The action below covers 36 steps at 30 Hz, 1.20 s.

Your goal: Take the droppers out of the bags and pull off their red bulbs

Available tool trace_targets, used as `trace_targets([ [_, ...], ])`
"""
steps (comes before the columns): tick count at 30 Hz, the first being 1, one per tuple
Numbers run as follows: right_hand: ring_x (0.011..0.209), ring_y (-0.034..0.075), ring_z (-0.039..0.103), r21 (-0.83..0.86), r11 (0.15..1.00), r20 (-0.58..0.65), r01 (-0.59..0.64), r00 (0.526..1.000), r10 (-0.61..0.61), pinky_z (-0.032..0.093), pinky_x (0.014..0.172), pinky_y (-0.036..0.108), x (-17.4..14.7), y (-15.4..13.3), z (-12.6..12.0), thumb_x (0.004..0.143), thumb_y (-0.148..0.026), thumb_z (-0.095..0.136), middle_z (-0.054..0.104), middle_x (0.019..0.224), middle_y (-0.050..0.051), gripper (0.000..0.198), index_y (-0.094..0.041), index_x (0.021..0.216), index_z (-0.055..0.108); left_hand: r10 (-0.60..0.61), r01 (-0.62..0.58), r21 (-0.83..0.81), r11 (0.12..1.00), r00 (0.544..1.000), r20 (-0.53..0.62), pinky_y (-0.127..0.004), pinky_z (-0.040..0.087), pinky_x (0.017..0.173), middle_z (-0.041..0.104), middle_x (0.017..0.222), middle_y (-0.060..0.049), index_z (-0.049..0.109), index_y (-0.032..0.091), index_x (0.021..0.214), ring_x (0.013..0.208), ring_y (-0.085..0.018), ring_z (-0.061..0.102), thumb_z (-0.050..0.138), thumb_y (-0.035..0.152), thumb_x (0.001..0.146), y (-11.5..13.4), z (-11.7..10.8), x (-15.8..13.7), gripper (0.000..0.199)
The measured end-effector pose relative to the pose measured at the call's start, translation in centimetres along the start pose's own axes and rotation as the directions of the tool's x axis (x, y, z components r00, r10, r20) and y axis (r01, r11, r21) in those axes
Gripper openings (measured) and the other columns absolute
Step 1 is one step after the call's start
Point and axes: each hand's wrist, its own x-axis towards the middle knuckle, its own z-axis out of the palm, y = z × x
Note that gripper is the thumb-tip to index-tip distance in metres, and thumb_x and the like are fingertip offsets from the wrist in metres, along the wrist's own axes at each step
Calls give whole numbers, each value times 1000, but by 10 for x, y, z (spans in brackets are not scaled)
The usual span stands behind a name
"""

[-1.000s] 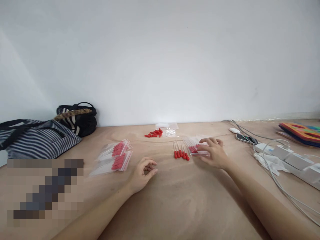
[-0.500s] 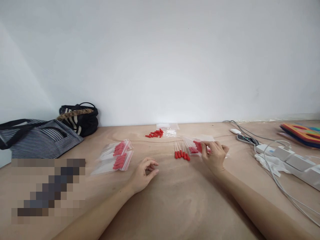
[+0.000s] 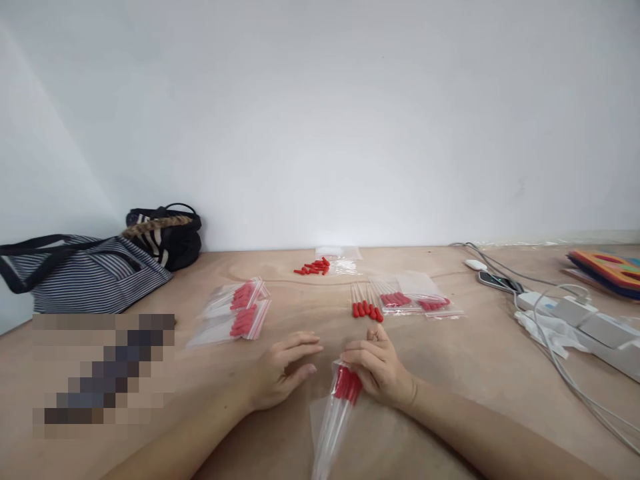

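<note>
The clear bag is nearer us than the row of red-bulbed droppers, pinched at its far end by the grip of our right hand, which we should keep light while our left hand, empty, fingers parted, left of that row, steadies it.

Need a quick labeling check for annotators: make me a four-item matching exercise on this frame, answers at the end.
Column 1
1. right hand
2. striped bag
3. left hand
4. loose red bulbs

Column 2
A. open, grasping nothing
B. piled on the table, toward the wall
C. gripping a clear zip bag of red-bulbed droppers
D. at the far left, beside a black bag

Pairs: 1-C, 2-D, 3-A, 4-B
</note>
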Motion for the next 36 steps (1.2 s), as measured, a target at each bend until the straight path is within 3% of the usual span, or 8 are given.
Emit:
trace_targets([
  [4,53,9,53,-7,991,0,-136,991,136,36,77,36,-2,3,9,85,-9,37,62,70,-2,12,-20,86,43,-131,134,-70,989,991,37,-43,37,97,45,131,-9,31,22,132,115,-29,44,60,42,69,23,12,-11,72],
  [9,80,14,60,84,969,1,-234,972,235,39,88,39,-7,10,15,87,-11,31,61,79,2,16,-22,96,38,-211,211,19,977,977,2,-38,42,93,45,130,-6,15,24,137,112,-25,48,53,16,61,37,25,-9,85],
  [12,91,13,58,181,947,134,-267,960,246,41,90,36,-10,18,12,87,-12,33,61,88,5,12,-22,91,38,-203,208,201,957,978,-47,-39,40,96,49,127,-6,25,21,134,113,-22,48,42,7,64,21,18,1,74],
  [16,93,13,57,193,932,333,-306,914,231,41,89,34,-11,23,9,87,-16,37,62,92,5,8,-22,87,43,-112,60,449,892,990,88,-47,27,103,51,125,-9,46,13,122,120,-23,41,32,0,70,-12,3,19,56],
  [22,93,14,55,96,967,440,-237,881,172,32,92,37,-8,21,12,87,-15,37,62,102,2,20,-23,95,54,-194,100,498,862,971,142,-50,26,103,46,130,-12,44,9,123,124,-25,35,32,-2,68,-43,-7,35,58],
  [29,83,17,51,-105,952,387,-288,870,306,32,77,35,-8,45,5,81,-24,53,64,91,3,17,-23,96,61,-116,140,186,973,984,-134,-35,39,95,56,116,-8,53,18,102,110,-20,49,45,13,74,-5,11,26,30],
  [32,86,18,50,-128,958,427,-259,857,288,29,81,37,-6,55,9,82,-24,52,65,88,2,15,-25,93,62,-137,158,162,974,981,-133,-35,45,83,58,105,-8,52,19,82,98,-23,54,62,30,66,9,19,27,23],
  [36,83,17,52,-186,961,491,-202,828,269,27,83,40,1,59,14,85,-22,47,65,81,2,16,-23,83,63,-173,197,229,953,977,-121,-32,46,69,59,81,-3,48,20,74,77,-19,57,56,29,73,6,24,33,12],
])
